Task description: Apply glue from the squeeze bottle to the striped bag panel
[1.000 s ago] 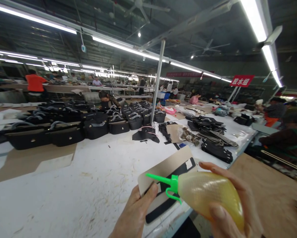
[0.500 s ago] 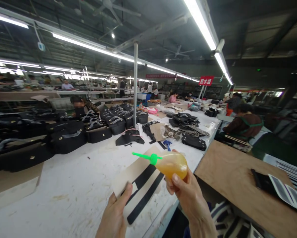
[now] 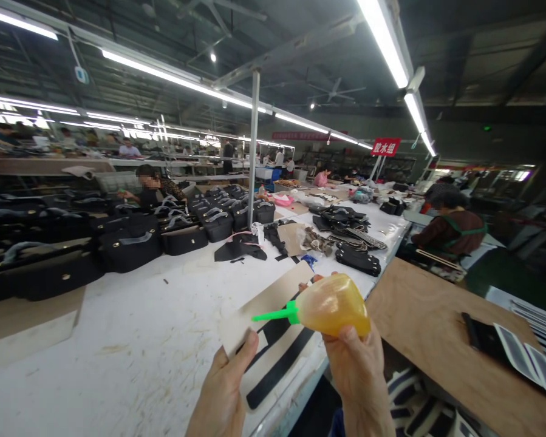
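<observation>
My right hand [image 3: 354,358] is wrapped round a squeeze bottle [image 3: 334,305] of yellow liquid. The bottle lies nearly level, its green nozzle [image 3: 273,315] pointing left. Under the nozzle is a pale board [image 3: 273,290] bearing black strips [image 3: 279,370], gripped at its lower left edge by my left hand [image 3: 227,382], thumb on top. A small white piece [image 3: 260,343] sits by that thumb. I cannot tell whether the nozzle tip touches the board. The bottle hides part of the strips and board.
The white table [image 3: 131,340] has black bags [image 3: 129,243] along its left side. Black pieces [image 3: 341,221] are piled farther back, near a metal post [image 3: 253,152]. At right are a brown wooden board [image 3: 441,315] and a seated co-worker [image 3: 455,227].
The bottle has come nearer and slightly lower, and its nozzle now slopes down to the left over the board. Both hands and the board have shifted a little right in view.
</observation>
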Action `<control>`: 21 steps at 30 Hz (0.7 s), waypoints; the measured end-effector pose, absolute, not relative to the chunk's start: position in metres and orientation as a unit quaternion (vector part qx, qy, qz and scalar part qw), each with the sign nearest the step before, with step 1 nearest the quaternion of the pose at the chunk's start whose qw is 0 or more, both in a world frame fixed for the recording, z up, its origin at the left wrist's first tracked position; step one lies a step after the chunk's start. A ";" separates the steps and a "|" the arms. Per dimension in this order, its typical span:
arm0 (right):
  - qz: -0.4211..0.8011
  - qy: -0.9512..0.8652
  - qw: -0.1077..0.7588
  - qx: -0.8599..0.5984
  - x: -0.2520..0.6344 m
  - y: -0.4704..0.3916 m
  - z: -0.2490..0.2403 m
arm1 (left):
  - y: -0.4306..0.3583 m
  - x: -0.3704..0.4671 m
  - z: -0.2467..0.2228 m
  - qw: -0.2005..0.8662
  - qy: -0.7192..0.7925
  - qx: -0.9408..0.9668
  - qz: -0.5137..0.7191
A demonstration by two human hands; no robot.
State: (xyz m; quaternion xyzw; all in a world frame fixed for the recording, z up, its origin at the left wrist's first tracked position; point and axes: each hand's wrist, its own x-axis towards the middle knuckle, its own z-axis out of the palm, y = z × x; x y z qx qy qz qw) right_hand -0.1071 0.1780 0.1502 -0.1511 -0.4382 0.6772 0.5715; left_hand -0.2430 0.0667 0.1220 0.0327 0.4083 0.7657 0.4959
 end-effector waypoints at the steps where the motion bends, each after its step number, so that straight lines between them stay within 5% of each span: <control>1: 0.669 -0.441 0.578 -0.154 -0.109 0.176 0.152 | 0.067 -0.241 0.122 0.500 0.403 0.037 0.765; 21: 0.655 -0.474 0.567 -0.155 -0.098 0.120 0.167 | 0.059 -0.215 0.136 0.539 0.354 0.127 0.753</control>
